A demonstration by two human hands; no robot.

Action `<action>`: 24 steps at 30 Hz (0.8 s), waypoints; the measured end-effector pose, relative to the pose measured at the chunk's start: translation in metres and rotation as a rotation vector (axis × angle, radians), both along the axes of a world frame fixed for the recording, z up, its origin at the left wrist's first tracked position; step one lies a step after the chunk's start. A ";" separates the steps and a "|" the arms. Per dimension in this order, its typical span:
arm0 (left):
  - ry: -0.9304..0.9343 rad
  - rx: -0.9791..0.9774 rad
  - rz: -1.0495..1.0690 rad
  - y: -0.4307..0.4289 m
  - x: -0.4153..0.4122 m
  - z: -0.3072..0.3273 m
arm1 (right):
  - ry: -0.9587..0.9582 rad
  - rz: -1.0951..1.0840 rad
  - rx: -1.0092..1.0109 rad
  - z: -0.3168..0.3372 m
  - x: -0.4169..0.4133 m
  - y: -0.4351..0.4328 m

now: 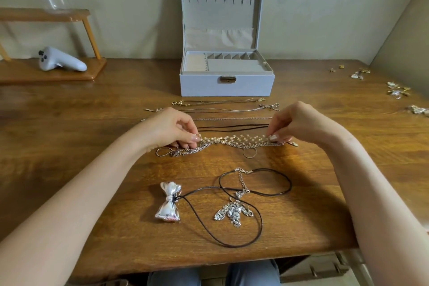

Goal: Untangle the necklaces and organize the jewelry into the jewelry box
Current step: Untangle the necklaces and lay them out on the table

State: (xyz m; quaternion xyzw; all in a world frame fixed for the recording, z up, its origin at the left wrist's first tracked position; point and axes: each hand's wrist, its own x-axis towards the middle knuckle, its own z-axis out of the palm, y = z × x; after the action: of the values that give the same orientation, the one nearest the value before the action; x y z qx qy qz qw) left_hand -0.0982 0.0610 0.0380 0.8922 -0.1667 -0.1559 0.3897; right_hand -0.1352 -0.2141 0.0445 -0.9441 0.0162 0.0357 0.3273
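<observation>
I see the left hand point(171, 127) pinching one end of the pearl necklace point(234, 139) between thumb and forefinger, the right hand point(299, 123) pinching the other end. The necklace stretches across the frame's centre, below the open box point(226, 87).

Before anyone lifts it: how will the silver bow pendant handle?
The silver bow pendant looks puffy and glossy: probably hollow, light, slippery to pinch. Its black cord lies in loose loops, so likely floppy; the bow may swing. The loop encircles the rhinestone pendant and could snag it.
</observation>
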 end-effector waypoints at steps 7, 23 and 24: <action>-0.040 -0.089 -0.010 0.003 -0.002 0.005 | -0.098 -0.055 0.042 0.003 -0.001 -0.003; -0.282 0.214 0.017 -0.001 -0.003 -0.003 | -0.113 -0.015 -0.107 -0.002 -0.001 0.010; -0.312 0.202 0.025 -0.002 -0.004 -0.001 | -0.158 -0.010 -0.106 0.000 -0.002 0.011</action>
State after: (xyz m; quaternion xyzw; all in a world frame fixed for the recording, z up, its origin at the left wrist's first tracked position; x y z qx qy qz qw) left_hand -0.1024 0.0588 0.0366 0.9421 -0.1977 -0.0269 0.2694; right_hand -0.1371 -0.2032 0.0441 -0.9599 -0.0029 -0.0414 0.2773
